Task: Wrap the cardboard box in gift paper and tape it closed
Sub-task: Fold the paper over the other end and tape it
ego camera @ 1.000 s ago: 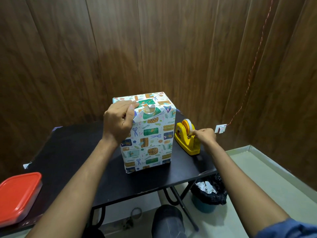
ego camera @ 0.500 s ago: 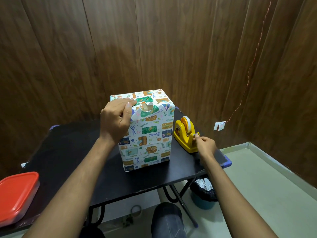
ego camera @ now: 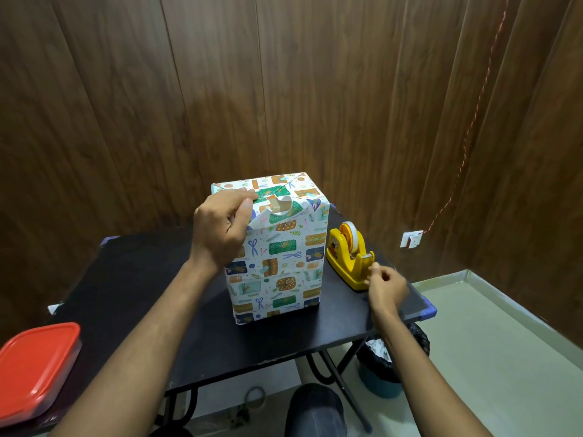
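Though blurred, box (ego camera: 277,247) under left hand (ego camera: 220,228).

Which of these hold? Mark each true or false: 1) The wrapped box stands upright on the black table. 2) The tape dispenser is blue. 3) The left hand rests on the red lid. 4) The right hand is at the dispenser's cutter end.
1) True: the wrapped box stands upright on the black table.
2) False: the tape dispenser is yellow.
3) False: the left hand holds down the paper at the box's top corner; the red lid lies apart, untouched.
4) True: the right hand pinches at the cutter end.
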